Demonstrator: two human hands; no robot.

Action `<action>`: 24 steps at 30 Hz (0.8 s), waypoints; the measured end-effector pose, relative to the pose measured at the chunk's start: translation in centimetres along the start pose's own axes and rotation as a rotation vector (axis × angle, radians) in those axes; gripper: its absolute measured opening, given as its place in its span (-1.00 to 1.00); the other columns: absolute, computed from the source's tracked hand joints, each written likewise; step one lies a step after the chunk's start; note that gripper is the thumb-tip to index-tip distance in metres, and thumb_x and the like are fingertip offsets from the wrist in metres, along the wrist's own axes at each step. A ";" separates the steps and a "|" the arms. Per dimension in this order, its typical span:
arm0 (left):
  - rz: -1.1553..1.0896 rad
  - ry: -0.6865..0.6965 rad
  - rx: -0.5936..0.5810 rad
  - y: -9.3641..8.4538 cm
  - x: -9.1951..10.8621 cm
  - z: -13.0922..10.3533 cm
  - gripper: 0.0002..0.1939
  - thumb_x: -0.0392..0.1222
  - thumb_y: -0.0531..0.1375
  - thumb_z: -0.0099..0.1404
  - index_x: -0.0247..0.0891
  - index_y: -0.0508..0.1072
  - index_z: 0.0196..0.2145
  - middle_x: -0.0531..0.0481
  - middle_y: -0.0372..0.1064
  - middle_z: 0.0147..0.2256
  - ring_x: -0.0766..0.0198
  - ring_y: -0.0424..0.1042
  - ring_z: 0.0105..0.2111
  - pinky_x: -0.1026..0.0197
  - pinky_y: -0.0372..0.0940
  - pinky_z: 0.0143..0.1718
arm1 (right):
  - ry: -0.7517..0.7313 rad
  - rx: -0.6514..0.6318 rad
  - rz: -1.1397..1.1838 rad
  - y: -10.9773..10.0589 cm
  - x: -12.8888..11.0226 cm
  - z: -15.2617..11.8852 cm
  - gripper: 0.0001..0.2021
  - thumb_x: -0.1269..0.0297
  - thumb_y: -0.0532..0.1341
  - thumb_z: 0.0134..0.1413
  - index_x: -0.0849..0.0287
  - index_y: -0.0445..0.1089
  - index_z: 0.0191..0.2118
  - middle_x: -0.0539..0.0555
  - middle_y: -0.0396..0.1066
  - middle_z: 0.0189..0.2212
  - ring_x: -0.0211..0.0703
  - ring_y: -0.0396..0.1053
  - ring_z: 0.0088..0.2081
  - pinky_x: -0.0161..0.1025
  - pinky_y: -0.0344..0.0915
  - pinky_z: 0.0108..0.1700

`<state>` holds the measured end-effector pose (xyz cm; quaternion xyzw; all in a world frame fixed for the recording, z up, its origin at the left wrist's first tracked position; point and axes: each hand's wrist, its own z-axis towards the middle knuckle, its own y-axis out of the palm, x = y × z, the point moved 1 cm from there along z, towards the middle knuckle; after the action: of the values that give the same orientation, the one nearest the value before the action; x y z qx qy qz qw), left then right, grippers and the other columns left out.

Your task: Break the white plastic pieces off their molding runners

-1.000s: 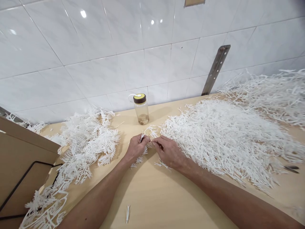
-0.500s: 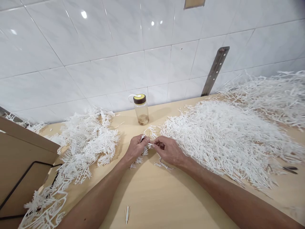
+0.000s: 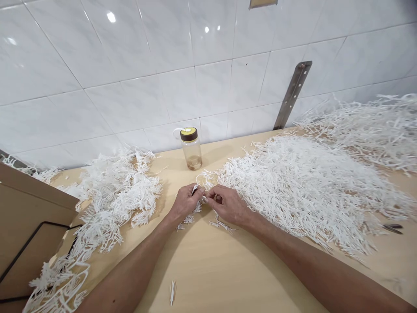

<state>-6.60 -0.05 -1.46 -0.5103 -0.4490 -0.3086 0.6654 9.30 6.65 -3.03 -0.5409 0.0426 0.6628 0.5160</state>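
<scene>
At the middle of the table [image 3: 208, 265], my left hand [image 3: 188, 201] pinches white strands [image 3: 196, 188] between thumb and fingers. My right hand [image 3: 226, 203] meets it fingertip to fingertip, closed on the same strands; a dark thin edge shows at the left thumb, too small to name. More strand ends poke out below the left hand. A few loose strands [image 3: 221, 224] lie under the right hand. To the right spreads a big heap of short white strands [image 3: 302, 187]; on the left lies a pile of tufted white strands [image 3: 117, 191].
A clear bottle [image 3: 192, 152] with a yellow and dark lid stands behind my hands. A metal strip [image 3: 293, 95] leans on the tiled wall. At left is a cardboard box [image 3: 29, 217] with a black wire frame. A small strand bundle [image 3: 172, 292] lies near the front; a dark tool [image 3: 393, 228] at right.
The view has shifted slightly. My hands stay together at the same spot, and the right fingertips have moved a little at the strands.
</scene>
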 end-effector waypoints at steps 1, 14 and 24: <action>0.000 0.002 -0.002 0.0 0.0 0.0 -0.63 0.09 0.15 0.24 -0.29 0.42 -0.49 0.03 0.34 -0.52 0.27 0.28 -0.45 0.25 0.20 -0.38 | 0.001 0.004 -0.003 0.0 0.0 0.0 -0.89 0.34 0.20 0.14 0.15 0.40 -0.41 -0.01 0.41 -0.45 -0.29 0.28 -0.49 -0.30 0.22 -0.40; -0.003 -0.003 0.030 0.2 0.3 -0.2 -0.67 0.05 0.19 0.20 -0.29 0.41 -0.51 0.06 0.33 -0.54 0.30 0.27 -0.47 0.27 0.18 -0.39 | 0.103 0.023 0.054 0.1 0.1 0.2 -0.88 0.29 0.25 0.07 0.15 0.43 -0.46 -0.02 0.40 -0.50 -0.29 0.26 -0.51 -0.32 0.22 -0.46; 0.027 0.004 0.036 0.3 0.2 -0.2 -0.67 0.03 0.18 0.22 -0.29 0.42 -0.51 0.05 0.34 -0.54 0.31 0.27 -0.48 0.26 0.16 -0.40 | 0.160 -0.057 0.040 -0.1 0.0 0.3 -0.87 0.28 0.19 0.08 0.15 0.40 -0.45 -0.06 0.37 -0.57 -0.28 0.26 -0.53 -0.32 0.16 -0.46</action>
<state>-6.20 -0.16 -1.37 -0.5036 -0.4462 -0.2927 0.6794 9.17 6.87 -2.88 -0.6055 0.0756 0.6288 0.4820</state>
